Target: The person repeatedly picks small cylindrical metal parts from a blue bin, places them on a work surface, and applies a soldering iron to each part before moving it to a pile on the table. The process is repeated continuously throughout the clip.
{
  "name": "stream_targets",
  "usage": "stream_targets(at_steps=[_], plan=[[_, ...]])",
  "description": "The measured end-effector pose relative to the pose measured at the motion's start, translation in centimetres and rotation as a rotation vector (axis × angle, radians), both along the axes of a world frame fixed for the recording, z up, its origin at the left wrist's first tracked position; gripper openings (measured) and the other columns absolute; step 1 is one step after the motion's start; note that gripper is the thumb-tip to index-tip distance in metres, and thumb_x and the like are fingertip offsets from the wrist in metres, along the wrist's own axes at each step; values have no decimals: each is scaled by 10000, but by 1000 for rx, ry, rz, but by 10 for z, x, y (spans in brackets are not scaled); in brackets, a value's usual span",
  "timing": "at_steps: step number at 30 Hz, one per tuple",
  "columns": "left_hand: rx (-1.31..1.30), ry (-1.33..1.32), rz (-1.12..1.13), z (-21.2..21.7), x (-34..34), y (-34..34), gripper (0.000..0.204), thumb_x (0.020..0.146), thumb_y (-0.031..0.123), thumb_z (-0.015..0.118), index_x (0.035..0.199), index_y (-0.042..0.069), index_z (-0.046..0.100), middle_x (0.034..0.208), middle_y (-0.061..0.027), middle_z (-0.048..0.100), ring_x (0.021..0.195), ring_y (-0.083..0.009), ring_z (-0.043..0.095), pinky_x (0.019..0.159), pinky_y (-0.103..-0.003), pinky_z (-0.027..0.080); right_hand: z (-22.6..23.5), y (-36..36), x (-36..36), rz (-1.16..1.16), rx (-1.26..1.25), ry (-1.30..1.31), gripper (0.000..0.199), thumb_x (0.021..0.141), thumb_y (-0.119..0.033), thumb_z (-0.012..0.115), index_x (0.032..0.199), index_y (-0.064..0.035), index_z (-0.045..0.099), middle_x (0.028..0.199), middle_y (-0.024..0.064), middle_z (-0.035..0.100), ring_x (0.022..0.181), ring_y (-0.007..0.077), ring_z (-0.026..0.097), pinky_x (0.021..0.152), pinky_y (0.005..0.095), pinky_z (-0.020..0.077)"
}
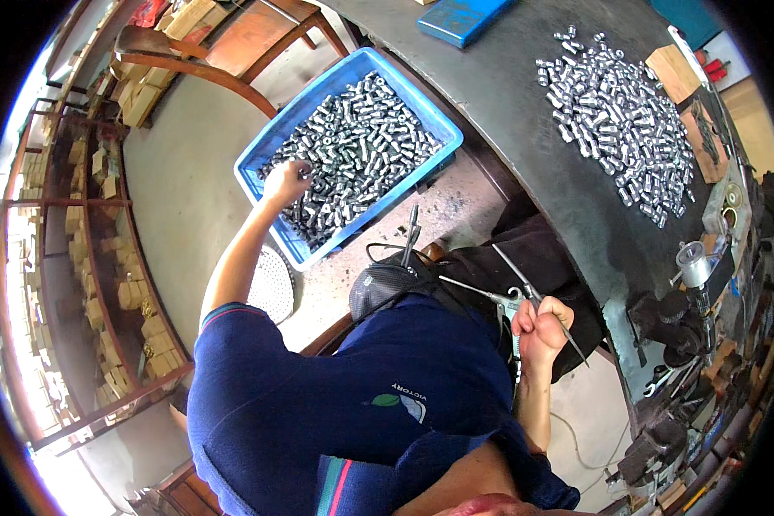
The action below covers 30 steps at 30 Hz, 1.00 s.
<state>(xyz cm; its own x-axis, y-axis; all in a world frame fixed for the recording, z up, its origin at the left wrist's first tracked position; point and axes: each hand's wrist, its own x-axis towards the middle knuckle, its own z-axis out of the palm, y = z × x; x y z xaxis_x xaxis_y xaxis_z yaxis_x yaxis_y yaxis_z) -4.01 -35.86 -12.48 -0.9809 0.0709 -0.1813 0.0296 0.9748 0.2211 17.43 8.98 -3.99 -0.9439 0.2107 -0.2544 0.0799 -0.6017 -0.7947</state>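
Silver-grey metal pieces (353, 155), short cylinders lying jumbled at every angle, filled a blue plastic crate (267, 150) that stood on the concrete floor (181, 198) beside a dark workbench (525, 112). The person's left hand (285, 181) reached out at arm's length into the near corner of the crate, fingers curled together around one of the pieces on top of the heap; how that piece pointed could not be told. The right hand (539, 331) was held close to the body, well apart from the crate, closed in a fist on a thin metal rod tool (537, 301) whose long axis ran on a slant, its upper end toward the bench and its lower tip pointing down and to the person's right. A second, loose spread of the same silvery pieces (619, 120) lay on the bench top, well away from both hands. A flat blue box (460, 17) sat at the far edge of the bench, and wooden blocks (675, 73) lay just beside the spread of parts.
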Motion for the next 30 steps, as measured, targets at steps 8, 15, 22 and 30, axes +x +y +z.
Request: stream_targets(at_steps=[8, 15, 22, 30], plan=[[-187, -81, -59, -20, -6, 3, 280, 639, 332, 693, 827, 129, 653, 849, -117, 649, 805, -295, 627, 692, -396, 500, -4, 3, 2, 20, 17, 44, 291, 720, -116, 478, 513, -90, 276, 491, 37, 338, 444, 104, 326, 400, 261, 340], [890, -241, 187, 29, -16, 69, 294, 871, 184, 583, 1001, -78, 556, 842, -161, 638, 687, -207, 654, 589, -273, 530, -9, 8, 7, 30, -19, 85, 368, 718, -191, 600, 516, -80, 313, 512, 43, 388, 448, 117, 387, 384, 273, 370], [1261, -598, -345, 104, 32, 236, 185, 880, 81, 562, 1044, -3, 553, 837, -122, 630, 678, -168, 617, 658, -288, 515, 0, 6, 6, 33, 32, 68, 289, 673, -99, 569, 496, -50, 346, 502, 62, 414, 427, 125, 416, 386, 266, 379], [1126, -753, -646, 105, 75, 290, 178, 811, 19, 640, 983, -11, 608, 876, -58, 599, 624, -71, 568, 533, -187, 459, 6, 7, 3, 82, 295, 118, 275, 657, -92, 574, 525, -30, 341, 497, 24, 383, 463, 82, 371, 432, 249, 289]])
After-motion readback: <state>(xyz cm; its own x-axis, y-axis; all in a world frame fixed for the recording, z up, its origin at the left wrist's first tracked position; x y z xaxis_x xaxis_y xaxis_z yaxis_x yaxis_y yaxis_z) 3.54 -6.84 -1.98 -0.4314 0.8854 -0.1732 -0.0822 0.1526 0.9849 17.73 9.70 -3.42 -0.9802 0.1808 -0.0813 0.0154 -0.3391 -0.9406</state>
